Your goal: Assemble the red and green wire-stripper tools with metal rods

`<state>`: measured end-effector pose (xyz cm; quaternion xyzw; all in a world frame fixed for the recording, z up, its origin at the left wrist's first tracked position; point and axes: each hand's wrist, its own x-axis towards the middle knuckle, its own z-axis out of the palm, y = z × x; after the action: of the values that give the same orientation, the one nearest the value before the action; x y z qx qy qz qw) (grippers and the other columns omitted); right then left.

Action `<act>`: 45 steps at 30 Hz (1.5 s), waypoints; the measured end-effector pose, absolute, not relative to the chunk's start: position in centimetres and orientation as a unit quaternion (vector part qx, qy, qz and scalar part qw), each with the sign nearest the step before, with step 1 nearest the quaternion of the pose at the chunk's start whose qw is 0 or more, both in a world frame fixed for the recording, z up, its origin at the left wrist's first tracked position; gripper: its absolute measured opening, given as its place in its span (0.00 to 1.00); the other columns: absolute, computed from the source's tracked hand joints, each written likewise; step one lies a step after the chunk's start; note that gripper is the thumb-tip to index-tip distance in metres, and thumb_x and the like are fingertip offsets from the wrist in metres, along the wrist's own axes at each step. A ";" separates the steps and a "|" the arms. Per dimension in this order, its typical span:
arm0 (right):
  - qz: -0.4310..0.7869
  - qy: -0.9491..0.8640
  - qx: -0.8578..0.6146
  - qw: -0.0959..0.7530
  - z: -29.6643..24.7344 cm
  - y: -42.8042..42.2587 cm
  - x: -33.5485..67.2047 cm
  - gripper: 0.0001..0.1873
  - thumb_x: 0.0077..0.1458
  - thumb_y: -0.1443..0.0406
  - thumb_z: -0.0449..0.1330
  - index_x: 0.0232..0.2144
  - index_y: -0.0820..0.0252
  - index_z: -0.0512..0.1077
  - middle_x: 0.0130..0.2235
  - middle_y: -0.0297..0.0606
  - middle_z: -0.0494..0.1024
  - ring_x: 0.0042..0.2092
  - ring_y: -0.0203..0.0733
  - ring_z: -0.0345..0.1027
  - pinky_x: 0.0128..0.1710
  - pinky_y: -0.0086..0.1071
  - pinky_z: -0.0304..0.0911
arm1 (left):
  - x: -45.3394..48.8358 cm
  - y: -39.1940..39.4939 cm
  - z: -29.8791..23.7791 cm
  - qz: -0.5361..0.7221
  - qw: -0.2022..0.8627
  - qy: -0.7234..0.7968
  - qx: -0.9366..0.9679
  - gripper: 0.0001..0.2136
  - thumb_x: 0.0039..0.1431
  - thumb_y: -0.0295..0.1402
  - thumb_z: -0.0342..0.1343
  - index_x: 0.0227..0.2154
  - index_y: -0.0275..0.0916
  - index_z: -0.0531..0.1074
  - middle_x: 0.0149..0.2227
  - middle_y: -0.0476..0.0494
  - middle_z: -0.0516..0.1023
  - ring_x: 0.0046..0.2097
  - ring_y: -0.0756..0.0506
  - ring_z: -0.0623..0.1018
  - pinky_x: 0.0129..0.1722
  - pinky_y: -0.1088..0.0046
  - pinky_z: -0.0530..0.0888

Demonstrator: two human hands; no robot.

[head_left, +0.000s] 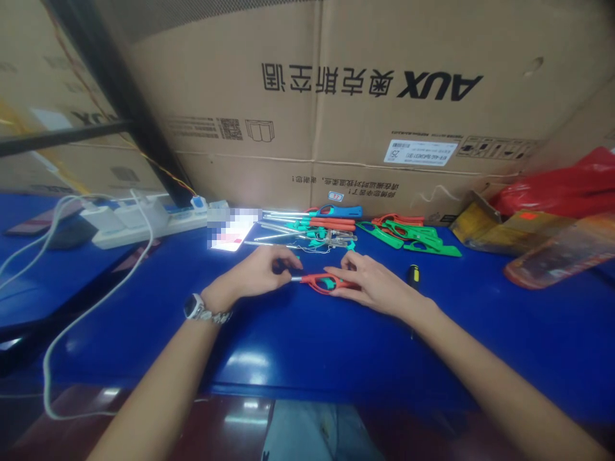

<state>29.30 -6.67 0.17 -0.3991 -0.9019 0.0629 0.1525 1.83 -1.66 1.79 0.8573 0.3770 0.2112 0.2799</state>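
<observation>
Open blue bench (336,346) is stretching from the hands to the near edge. Near the bench's middle, the left hand (262,272) is pinching the dark front end of a red-handled lighter (321,282), fingers closing narrowly on it, while the right hand (372,283) is gripping its rear. Toward the back edge, 2 heaps are lying: assembled lighters (312,230) and green handle shells (413,238). At the right edge, a clear bag (557,256) is holding contents too blurred to identify. A screwdriver (413,275) is partly hiding behind the right hand.

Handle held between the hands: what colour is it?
The handle is red-orange with a teal trigger; the head view shows it best.
</observation>
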 end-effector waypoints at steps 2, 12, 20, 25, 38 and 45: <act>0.055 -0.902 -0.402 0.146 0.0 -6.6 29.1 0.25 0.65 0.50 0.52 0.58 0.51 0.71 0.45 0.45 0.69 0.41 0.46 0.66 0.43 0.42 0.65 | 1.9 -1.8 1.8 0.207 0.283 0.380 0.856 0.15 0.47 0.24 0.53 0.38 0.39 0.79 0.38 0.44 0.82 0.38 0.44 0.79 0.40 0.67 0.75; 0.050 -0.897 -0.420 0.127 0.1 -6.9 28.4 0.24 0.63 0.47 0.53 0.54 0.49 0.74 0.44 0.44 0.69 0.45 0.48 0.64 0.44 0.40 0.58 | 1.9 -1.7 1.3 0.172 0.319 0.374 0.853 0.11 0.51 0.29 0.60 0.39 0.39 0.80 0.39 0.44 0.81 0.39 0.44 0.78 0.40 0.67 0.74; 0.170 -0.872 -0.426 0.172 -0.7 -6.0 28.6 0.21 0.60 0.49 0.60 0.52 0.47 0.75 0.46 0.41 0.70 0.48 0.47 0.66 0.51 0.45 0.60 | 3.0 -1.4 0.3 0.183 0.302 0.351 0.867 0.09 0.56 0.38 0.63 0.37 0.40 0.81 0.35 0.44 0.79 0.35 0.45 0.77 0.36 0.70 0.72; 0.235 -0.848 -0.410 0.240 -0.8 -5.3 28.9 0.20 0.55 0.53 0.66 0.48 0.54 0.78 0.43 0.40 0.74 0.43 0.44 0.70 0.48 0.41 0.65 | 3.1 -0.9 -0.5 0.189 0.296 0.341 0.872 0.11 0.57 0.42 0.62 0.35 0.40 0.82 0.32 0.44 0.78 0.33 0.46 0.75 0.33 0.70 0.71; 0.274 -0.818 -0.458 0.216 -0.9 -5.2 31.4 0.22 0.55 0.51 0.65 0.50 0.50 0.78 0.44 0.39 0.71 0.45 0.45 0.69 0.49 0.42 0.65 | 3.4 -1.5 -0.1 0.180 0.244 0.308 0.902 0.12 0.63 0.41 0.57 0.39 0.40 0.81 0.36 0.42 0.77 0.35 0.46 0.76 0.36 0.69 0.71; 0.345 -0.789 -0.455 0.226 -1.2 -4.9 31.6 0.22 0.54 0.53 0.67 0.50 0.51 0.78 0.44 0.38 0.71 0.44 0.44 0.70 0.48 0.41 0.66 | 3.8 -2.2 0.0 0.164 0.235 0.322 0.902 0.12 0.65 0.37 0.53 0.43 0.39 0.79 0.41 0.41 0.76 0.36 0.45 0.76 0.38 0.68 0.72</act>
<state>31.63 -4.90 -1.24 -0.4548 -0.7893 0.3449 0.2265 3.77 -2.23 0.04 0.9022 0.3225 0.1639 0.2350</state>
